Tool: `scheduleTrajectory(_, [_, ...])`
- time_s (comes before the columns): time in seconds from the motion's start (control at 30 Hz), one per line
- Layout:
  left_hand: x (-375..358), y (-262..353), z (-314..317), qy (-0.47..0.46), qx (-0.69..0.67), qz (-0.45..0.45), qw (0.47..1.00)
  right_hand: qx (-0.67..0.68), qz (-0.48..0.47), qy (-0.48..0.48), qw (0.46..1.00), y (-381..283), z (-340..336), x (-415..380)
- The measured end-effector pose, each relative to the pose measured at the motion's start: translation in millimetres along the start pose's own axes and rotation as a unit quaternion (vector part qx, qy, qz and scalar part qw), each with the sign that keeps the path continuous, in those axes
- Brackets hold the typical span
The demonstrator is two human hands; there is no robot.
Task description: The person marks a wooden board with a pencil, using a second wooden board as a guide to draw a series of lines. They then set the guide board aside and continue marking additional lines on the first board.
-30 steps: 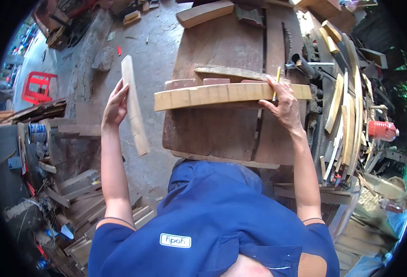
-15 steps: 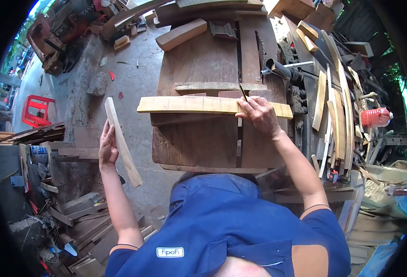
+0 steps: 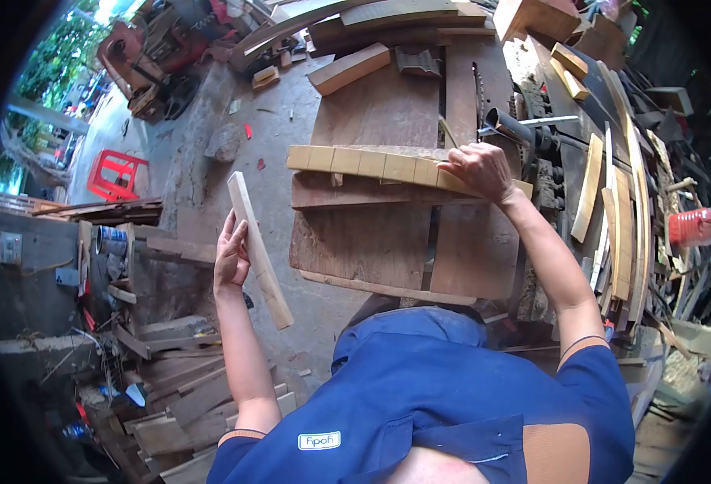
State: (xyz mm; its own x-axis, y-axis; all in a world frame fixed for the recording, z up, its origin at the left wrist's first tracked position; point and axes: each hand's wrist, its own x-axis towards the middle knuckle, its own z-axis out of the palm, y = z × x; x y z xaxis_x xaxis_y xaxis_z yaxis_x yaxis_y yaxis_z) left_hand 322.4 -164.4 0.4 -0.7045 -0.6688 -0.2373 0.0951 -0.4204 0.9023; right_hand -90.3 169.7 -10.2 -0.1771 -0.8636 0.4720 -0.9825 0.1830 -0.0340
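My left hand holds a short pale wooden strip, which slants beside the bench, its top end pointing away from me. My right hand is closed on a thin pencil and also touches a long yellowish wooden strip. Several cross lines mark that long strip, which lies tilted across the brown wooden bench. Part of the long strip is hidden beneath my right hand.
A wood block lies at the bench's far side. A dark metal tube stands right of my right hand. Timber strips and a red bottle are farther right. A red plastic stool is at the left.
The long strip has tilted and turned, showing more of its marked face. My right hand has turned over it with the pencil. The whole view has shifted, moving the scene rightward.
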Motion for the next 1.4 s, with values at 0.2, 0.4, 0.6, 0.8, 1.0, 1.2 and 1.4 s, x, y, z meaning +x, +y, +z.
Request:
scheduleTrajectory(0.2, [-30.4, -11.6, 13.6, 0.049, 0.008, -0.019, 0.999, 0.042, 0.059, 0.02, 0.997, -26.9, -9.9, -18.3])
scheduleTrajectory(0.4, [-35.5, -27.8, 27.3, 0.05, 0.004, -0.045, 0.998, 0.122, 0.093, 0.015, 0.988, -32.9, -0.8, -35.7])
scheduleTrajectory(0.6, [-35.9, -21.6, 64.0, 0.04, 0.026, -0.028, 0.998, 0.16, 0.012, -0.041, 0.986, -11.0, -9.5, -37.1])
scheduleTrajectory(0.8, [-20.5, -17.6, 77.1, 0.067, 0.034, -0.027, 0.997, 0.165, 0.047, -0.072, 0.983, -15.1, -8.3, -35.4])
scheduleTrajectory(1.0, [25.1, -22.0, 55.3, 0.008, 0.044, -0.022, 0.999, 0.121, 0.084, -0.094, 0.985, -20.2, -3.9, -43.7])
scheduleTrajectory(1.2, [55.7, 6.9, 52.8, -0.003, 0.104, -0.025, 0.994, 0.065, 0.149, 0.037, 0.986, -76.6, -18.3, -29.2])
scheduleTrajectory(1.4, [90.6, 14.5, 33.4, 0.014, 0.152, -0.05, 0.987, 0.128, 0.2, 0.103, 0.966, -163.4, -0.8, -14.3])
